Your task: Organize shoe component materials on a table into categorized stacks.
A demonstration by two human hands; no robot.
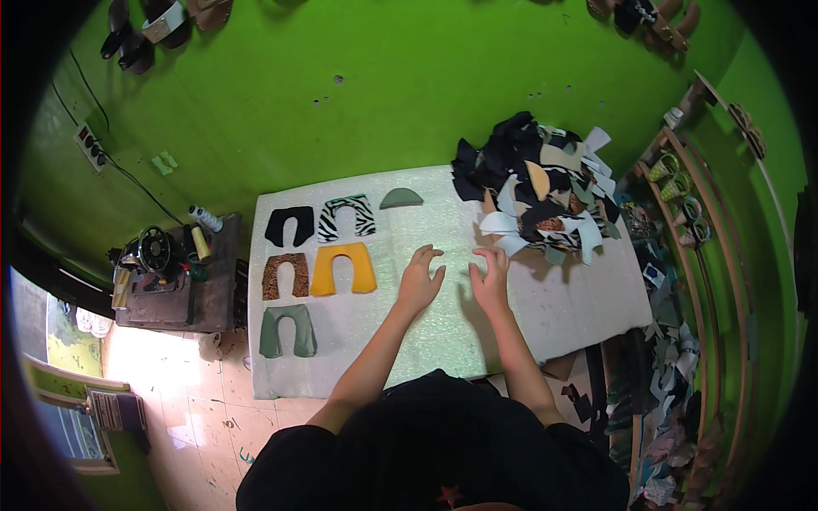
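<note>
My left hand [420, 279] and my right hand [490, 279] hover over the middle of the white table [443, 332], apart from each other. Fingers on both are slightly bent and spread, holding nothing. To the left lie U-shaped material pieces in two columns: a black piece [290, 213], a zebra-striped piece [364, 221], a leopard-print piece [272, 278], a yellow piece [364, 274] and a grey-green piece [272, 330]. Beyond my left hand rests a green half-moon piece [401, 199]. A heap of mixed scraps [554, 192] sits beyond my right hand.
Left of the table stands a sewing machine [155, 251] on a dark stand [209, 294], with thread cones [201, 243] beside it. A wooden rack [690, 307] holding sandals [677, 187] runs along the right. More scraps [669, 375] fill the gap there. A green wall [383, 94] rises behind.
</note>
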